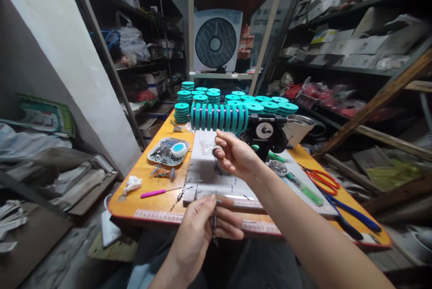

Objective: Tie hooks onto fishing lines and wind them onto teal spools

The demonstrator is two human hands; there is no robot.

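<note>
My left hand [205, 221] is low over the table's front edge, thumb pressed on the fingers. A thin dark cord [215, 221] with a small knotted part hangs from that pinch. Above and to the right, my right hand [238, 156] is closed with curled fingers, just below a horizontal row of teal spools [216, 117] wound with dark line. A greyish band [216, 148] shows at its fingers; what it pinches is too small to make out. The spools sit on a black winding machine [266, 133] with a dial. Beneath both hands lies a white board [205, 176] bearing short dark pieces.
Teal spools [182, 109] stand stacked behind. A tray [168, 151] of small metal parts and a pink-handled tool [157, 193] lie left. On the right are a dish of small parts [277, 167], orange-handled scissors [324, 181] and blue-handled pliers [354, 217]. A box fan [216, 43] stands behind.
</note>
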